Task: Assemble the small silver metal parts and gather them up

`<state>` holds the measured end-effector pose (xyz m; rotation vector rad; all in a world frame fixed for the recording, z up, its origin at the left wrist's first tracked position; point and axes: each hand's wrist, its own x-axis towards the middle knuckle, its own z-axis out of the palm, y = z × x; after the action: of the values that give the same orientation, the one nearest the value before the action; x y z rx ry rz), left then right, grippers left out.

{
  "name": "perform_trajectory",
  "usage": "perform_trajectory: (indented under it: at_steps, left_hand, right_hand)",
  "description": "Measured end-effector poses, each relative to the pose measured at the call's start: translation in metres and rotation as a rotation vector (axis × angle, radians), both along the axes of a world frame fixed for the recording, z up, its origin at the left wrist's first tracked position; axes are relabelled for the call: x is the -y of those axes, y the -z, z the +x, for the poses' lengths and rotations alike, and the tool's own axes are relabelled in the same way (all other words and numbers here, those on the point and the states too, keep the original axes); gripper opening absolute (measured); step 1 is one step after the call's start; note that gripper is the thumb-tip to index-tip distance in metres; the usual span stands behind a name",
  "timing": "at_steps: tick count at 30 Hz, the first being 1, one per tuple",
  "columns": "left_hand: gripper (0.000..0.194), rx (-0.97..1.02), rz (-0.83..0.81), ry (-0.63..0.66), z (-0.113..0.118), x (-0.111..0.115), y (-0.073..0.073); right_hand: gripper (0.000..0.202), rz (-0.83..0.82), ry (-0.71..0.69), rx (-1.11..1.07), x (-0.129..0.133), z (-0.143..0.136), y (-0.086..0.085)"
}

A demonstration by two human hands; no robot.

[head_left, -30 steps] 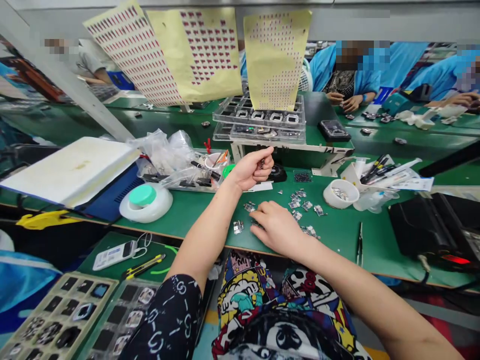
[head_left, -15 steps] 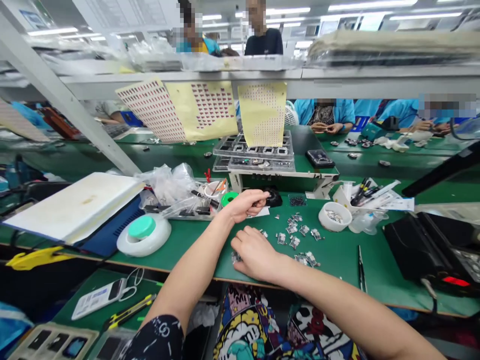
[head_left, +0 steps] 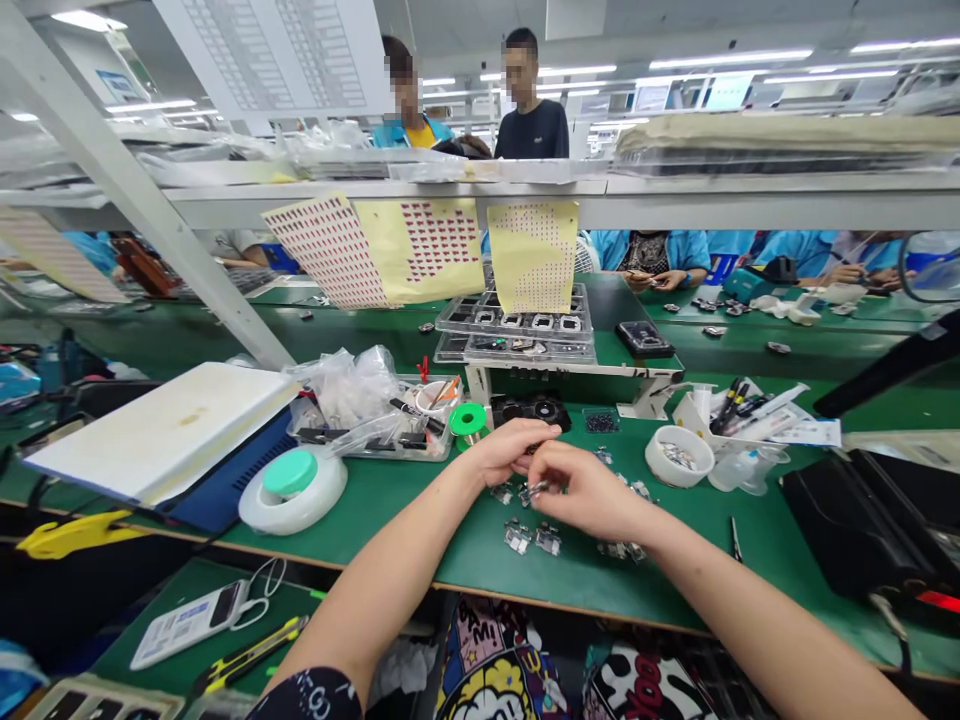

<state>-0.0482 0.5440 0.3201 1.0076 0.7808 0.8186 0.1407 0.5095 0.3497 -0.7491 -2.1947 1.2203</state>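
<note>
Just below center frame, your right hand (head_left: 577, 487) has its fingertips pinched on a small metal part (head_left: 534, 491), just beside your curled left hand (head_left: 508, 448); can't tell if that one's gripping anything. More metal parts (head_left: 517, 538) sit a bit lower on the green bench (head_left: 375, 510).

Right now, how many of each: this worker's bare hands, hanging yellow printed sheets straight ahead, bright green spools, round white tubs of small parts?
Bare left hand and right hand: 2
Hanging yellow printed sheets: 3
Bright green spool: 1
Round white tub: 1
Total: 7
</note>
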Motion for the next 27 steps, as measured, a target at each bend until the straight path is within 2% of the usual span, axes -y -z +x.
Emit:
perform_trajectory:
  at_steps: [4,9,11,15,17,19,23,27]
  left_hand:
    - [0.053,-0.026,-0.039,0.073,0.006,0.004,-0.003]
    - [0.053,-0.085,-0.019,0.035,0.01,0.004,-0.003]
    - [0.054,-0.109,-0.021,0.02,0.011,0.004,-0.001]
    - [0.055,-0.166,-0.009,0.024,0.013,0.005,0.001]
    - [0.056,-0.18,0.015,0.042,0.013,0.007,0.0]
    - [0.057,-0.187,0.024,0.069,0.013,0.009,-0.001]
    - [0.062,-0.198,0.02,0.12,0.012,0.009,-0.006]
    - [0.068,-0.187,0.003,0.078,0.008,0.001,-0.006]
  right_hand:
    - [0.012,-0.205,0.09,-0.032,-0.023,0.024,0.012]
    - [0.017,-0.313,0.122,-0.06,-0.03,0.032,0.029]
    - [0.017,-0.264,0.138,-0.025,-0.03,0.033,0.031]
    - [0.018,-0.051,0.221,0.097,-0.031,0.035,0.028]
    - [0.012,0.004,0.216,0.151,-0.031,0.036,0.025]
    - [0.009,0.038,0.18,0.197,-0.031,0.038,0.024]
    - [0.016,0.035,0.141,0.274,-0.033,0.045,0.029]
    - [0.035,0.025,0.157,0.221,-0.046,0.056,0.045]
